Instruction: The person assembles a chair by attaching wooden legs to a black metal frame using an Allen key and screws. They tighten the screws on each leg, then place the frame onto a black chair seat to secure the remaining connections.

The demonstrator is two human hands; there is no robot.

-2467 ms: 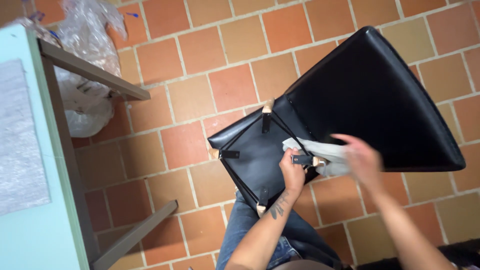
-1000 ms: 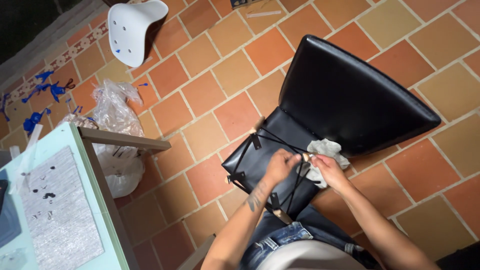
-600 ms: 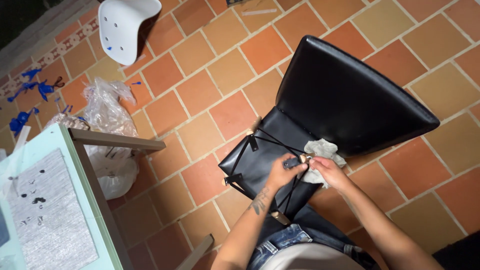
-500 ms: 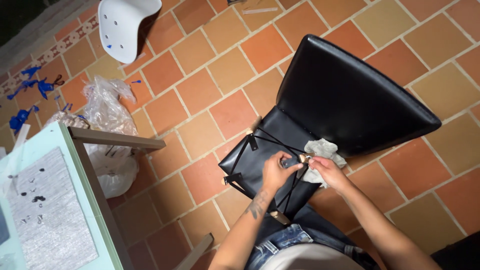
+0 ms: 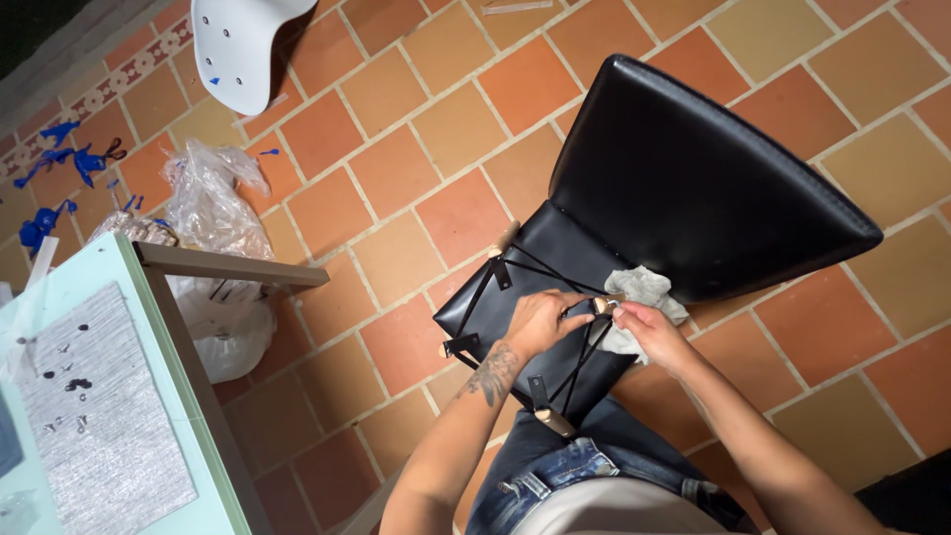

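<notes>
Floor: square terracotta and ochre floor tiles (image 5: 396,168) with pale grout fill the view; a patterned border strip runs along the upper left edge.
Chair: a black leather-look upholstered chair (image 5: 693,178) lies tipped over on the tiles, backrest toward the upper right, underside of the seat facing up just above the person's knees.
Table: a pale green table with a grey edge (image 5: 188,396) fills the lower left corner, well apart from the chair; a grey textured mat (image 5: 99,416) lies on it.
Seat shell: a white moulded plastic chair shell (image 5: 243,45) rests on the floor at the top left.
Bags: crumpled clear plastic bags (image 5: 213,218) sit on the tiles beside the table's far end.
Frame: thin black metal cross-braces (image 5: 495,282) with pale wooden leg stubs span the seat underside.
Cloth: a crumpled grey-white rag (image 5: 649,292) lies against the seat underside, at the foot of the backrest, touching the right hand.
Left hand: the left hand (image 5: 540,322), forearm tattooed, is curled closed on the cross-braces at the middle of the seat underside.
Right hand: the right hand (image 5: 644,332) is closed on the rag, fingertips meeting those of the left hand.
Small part: a small pale piece shows between the fingertips; what it is cannot be told.
</notes>
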